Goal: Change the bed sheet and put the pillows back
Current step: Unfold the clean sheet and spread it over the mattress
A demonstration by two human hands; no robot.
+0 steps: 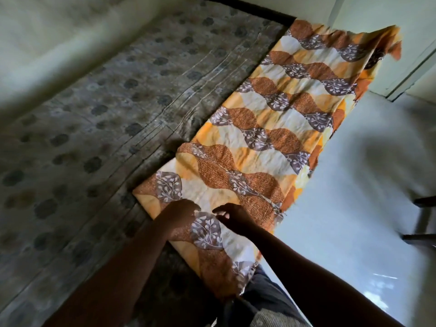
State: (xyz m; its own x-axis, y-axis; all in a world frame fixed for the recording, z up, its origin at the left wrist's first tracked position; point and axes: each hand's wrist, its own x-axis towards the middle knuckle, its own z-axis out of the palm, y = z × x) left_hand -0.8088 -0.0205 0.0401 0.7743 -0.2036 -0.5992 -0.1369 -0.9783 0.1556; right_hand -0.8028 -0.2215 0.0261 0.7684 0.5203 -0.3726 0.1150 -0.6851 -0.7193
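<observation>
left hand [181, 214] and right hand [232, 218] reach over the creased leaf-print sheet [271, 119] (grip unclear).

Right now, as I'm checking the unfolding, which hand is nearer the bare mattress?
Left. The left hand is by the edge of the sheet bordering the mattress; the right hand is farther toward the floor.

Pale glossy floor [342, 232] and pale green wall [47, 31].
Dark wooden furniture legs [423, 218] stand on the floor at right; white door frame [414, 74] beyond.
</observation>
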